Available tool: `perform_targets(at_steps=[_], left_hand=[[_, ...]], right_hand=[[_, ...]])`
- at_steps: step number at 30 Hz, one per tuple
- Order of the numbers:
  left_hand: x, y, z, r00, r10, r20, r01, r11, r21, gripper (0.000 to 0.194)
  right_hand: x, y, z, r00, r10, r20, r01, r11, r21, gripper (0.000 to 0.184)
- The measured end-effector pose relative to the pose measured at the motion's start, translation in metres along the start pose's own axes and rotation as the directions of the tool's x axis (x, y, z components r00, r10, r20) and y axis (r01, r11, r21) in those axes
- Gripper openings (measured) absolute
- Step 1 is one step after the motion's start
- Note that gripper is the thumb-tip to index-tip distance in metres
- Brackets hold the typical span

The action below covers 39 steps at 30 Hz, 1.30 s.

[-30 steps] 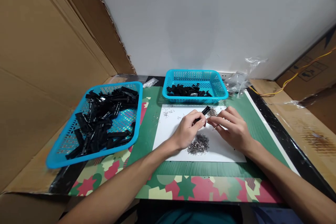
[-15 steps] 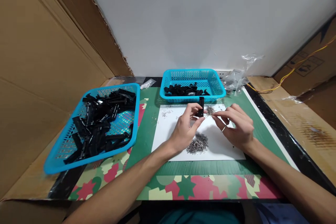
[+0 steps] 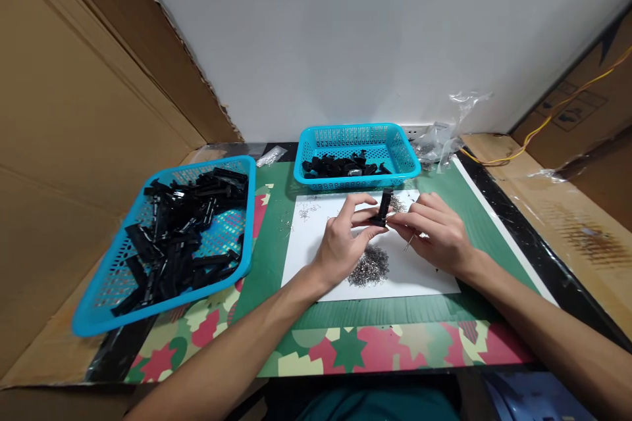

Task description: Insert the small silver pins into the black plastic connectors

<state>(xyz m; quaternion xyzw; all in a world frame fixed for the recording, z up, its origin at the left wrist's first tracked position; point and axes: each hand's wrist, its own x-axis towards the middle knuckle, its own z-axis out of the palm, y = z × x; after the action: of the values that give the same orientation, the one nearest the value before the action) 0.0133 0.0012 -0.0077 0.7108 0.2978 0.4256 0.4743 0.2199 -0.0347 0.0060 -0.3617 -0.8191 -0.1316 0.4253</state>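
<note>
My left hand [image 3: 343, 243] is closed on a small black plastic part [image 3: 384, 205], holding it nearly upright over the white sheet [image 3: 309, 256]. Pinched fingers of my right hand [image 3: 434, 230] meet the part's right side near its lower end. Whatever they hold is too small and hidden to make out. A thin metallic glint shows under these fingers; I cannot tell if it is a ring or a tool. Below the hands lies a pile of small silvery metal pieces [image 3: 369, 268]. Another small pile [image 3: 396, 204] is partly hidden behind my right hand.
A blue basket [image 3: 249, 223] of longer black parts [image 3: 170, 243] stands at the left. Behind the sheet, a second blue basket [image 3: 356, 182] holds small black parts [image 3: 340, 166]. Clear plastic bags [image 3: 437, 145] lie at the back right. Cardboard walls [image 3: 74, 79] flank the table.
My right hand has moved left, bringing its fingertips against the black part. The part now leans slightly to the right in my left hand. The view has shifted a little.
</note>
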Motion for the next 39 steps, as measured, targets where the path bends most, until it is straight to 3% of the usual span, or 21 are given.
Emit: perform_targets(at_steps=[19,27,33,39], left_hand=[[0.0006,0.002,0.0006,1.0,0.018,0.014,-0.018,1.0,-0.002,0.041],[-0.0005,-0.0024,-0.0009,0.994,0.054,0.091,-0.055,0.998,0.009,0.039],[-0.0001,-0.0026,-0.0019,0.991,0.104,0.088,-0.111,0.991,0.081,0.037],[0.0012,0.0021,-0.0032,0.99,0.075,0.122,-0.085,0.993,0.087,0.038]], right_hand=[[-0.0014,0.0021,-0.0028,0.999,-0.007,0.043,0.007,1.0,-0.001,0.014],[-0.0016,0.0054,-0.0059,0.996,0.014,0.085,-0.027,0.989,0.148,0.023],[-0.0045,0.0081,-0.0034,0.989,0.13,0.075,-0.147,0.942,0.301,0.02],[-0.0018,0.0047,-0.0057,0.974,0.202,0.103,-0.226,0.894,0.387,0.018]])
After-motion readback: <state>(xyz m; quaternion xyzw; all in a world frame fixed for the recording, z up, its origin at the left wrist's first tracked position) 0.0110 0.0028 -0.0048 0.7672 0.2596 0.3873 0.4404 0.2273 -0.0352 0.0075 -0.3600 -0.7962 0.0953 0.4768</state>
